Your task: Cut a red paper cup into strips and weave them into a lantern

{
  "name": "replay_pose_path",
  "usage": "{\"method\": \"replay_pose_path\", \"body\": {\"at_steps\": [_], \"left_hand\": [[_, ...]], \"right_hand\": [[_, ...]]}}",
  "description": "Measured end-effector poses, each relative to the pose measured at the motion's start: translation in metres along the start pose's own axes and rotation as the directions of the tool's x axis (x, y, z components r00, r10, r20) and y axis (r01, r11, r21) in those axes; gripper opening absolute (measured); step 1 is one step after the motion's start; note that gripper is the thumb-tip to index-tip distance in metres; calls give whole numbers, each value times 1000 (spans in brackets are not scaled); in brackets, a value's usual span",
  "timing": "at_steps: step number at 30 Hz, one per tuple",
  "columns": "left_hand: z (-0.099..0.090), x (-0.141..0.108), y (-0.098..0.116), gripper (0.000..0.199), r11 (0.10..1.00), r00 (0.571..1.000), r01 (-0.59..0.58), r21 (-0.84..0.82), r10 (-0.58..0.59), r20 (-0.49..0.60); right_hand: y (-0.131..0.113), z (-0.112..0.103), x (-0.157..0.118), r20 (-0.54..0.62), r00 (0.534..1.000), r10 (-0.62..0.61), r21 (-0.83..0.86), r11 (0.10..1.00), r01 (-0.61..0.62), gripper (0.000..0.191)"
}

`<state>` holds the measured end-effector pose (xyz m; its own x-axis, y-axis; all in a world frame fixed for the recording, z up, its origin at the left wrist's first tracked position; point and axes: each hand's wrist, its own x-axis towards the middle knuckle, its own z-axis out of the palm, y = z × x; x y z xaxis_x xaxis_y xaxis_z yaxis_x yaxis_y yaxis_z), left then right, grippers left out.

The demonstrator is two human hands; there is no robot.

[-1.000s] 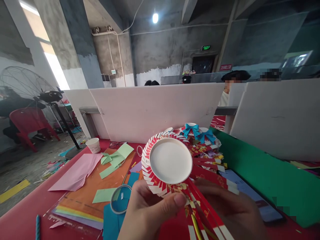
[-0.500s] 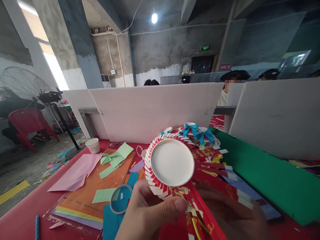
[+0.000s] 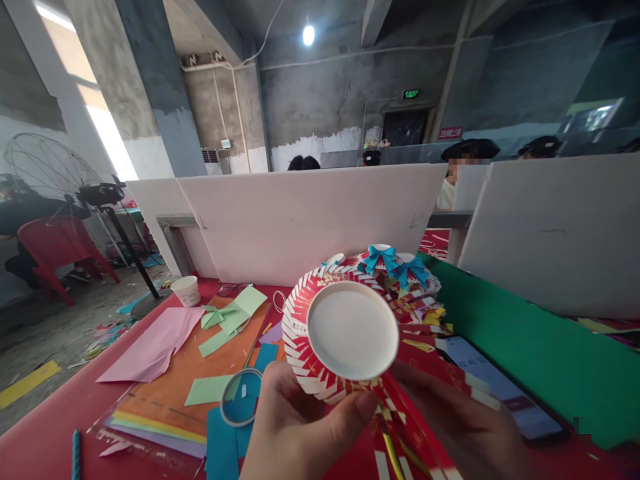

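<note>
A red paper cup (image 3: 353, 331), cut into strips, is tilted with its round white base towards me. Folded strips overlap in a red-and-white ring around the base; uncut-looking lengths of strip hang loose at the lower right. My left hand (image 3: 313, 427) grips the ring from below, its thumb pressed on the lower edge and its fingers behind. At the lower right edge, my right hand (image 3: 460, 420) is closed on the cup's strips, its fingertips hidden behind the base. Similar cup pieces with blue bows (image 3: 380, 259) lie just beyond.
Left on the red table are a white cup (image 3: 185, 291), pink paper (image 3: 150, 347), green paper (image 3: 245, 310), a tape roll (image 3: 241, 398) over blue paper, and a blue stick (image 3: 76, 453). A phone (image 3: 500, 383) lies right, beside a green surface (image 3: 500, 320). White panels (image 3: 310, 220) stand behind.
The paper cup has turned and shifted slightly right and down, so more of the folded ring shows on its left. My right hand has moved slightly up towards the base.
</note>
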<state>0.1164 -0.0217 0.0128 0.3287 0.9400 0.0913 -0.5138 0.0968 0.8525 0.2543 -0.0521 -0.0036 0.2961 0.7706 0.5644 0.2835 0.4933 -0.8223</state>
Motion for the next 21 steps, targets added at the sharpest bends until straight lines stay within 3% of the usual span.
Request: {"method": "replay_pose_path", "body": {"at_steps": [3, 7, 16, 19, 21], "left_hand": [[3, -3, -5, 6, 993, 993, -70, 90, 78, -83], [11, -6, -9, 5, 985, 986, -105, 135, 121, -111], [25, -5, -19, 13, 998, 996, -24, -64, 19, -84], [22, -4, -20, 9, 997, 997, -50, -57, 46, -58], [19, -4, -21, 17, 998, 997, -50, -47, 48, -59]], "right_hand": [[6, -11, -9, 71, 993, 95, 123, 987, -103, 20], [3, -22, -12, 118, 992, 34, 93, 995, -45, 19], [-1, -22, -17, -120, 987, -109, -73, 992, 101, 24], [0, -18, -17, -50, 986, -161, -104, 983, 155, 21], [-1, -17, -17, 35, 973, -228, -141, 963, 230, 21]]}}
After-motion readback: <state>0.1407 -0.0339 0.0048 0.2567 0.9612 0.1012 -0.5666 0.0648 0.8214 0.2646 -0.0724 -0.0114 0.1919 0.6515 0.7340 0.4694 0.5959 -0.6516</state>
